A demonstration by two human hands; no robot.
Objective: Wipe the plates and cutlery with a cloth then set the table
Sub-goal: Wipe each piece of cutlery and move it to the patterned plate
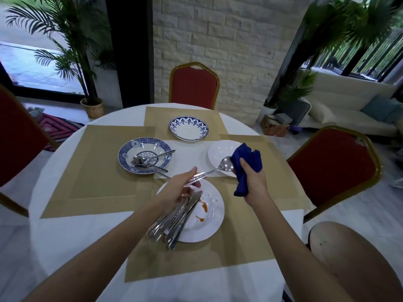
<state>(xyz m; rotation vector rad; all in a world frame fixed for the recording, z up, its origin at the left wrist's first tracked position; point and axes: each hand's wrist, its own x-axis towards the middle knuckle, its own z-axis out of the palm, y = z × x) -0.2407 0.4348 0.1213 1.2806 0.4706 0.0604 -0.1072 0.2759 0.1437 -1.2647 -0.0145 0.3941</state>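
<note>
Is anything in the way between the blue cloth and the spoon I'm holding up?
Nothing visible. The cloth in the right hand meets the bowl end of the spoon, which the left hand holds by its handle above the table. The other cutlery lies below the left hand, apart from the cloth.

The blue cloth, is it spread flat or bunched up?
Bunched up. The right hand grips the blue cloth in a crumpled wad at the bowl of the spoon.
</note>
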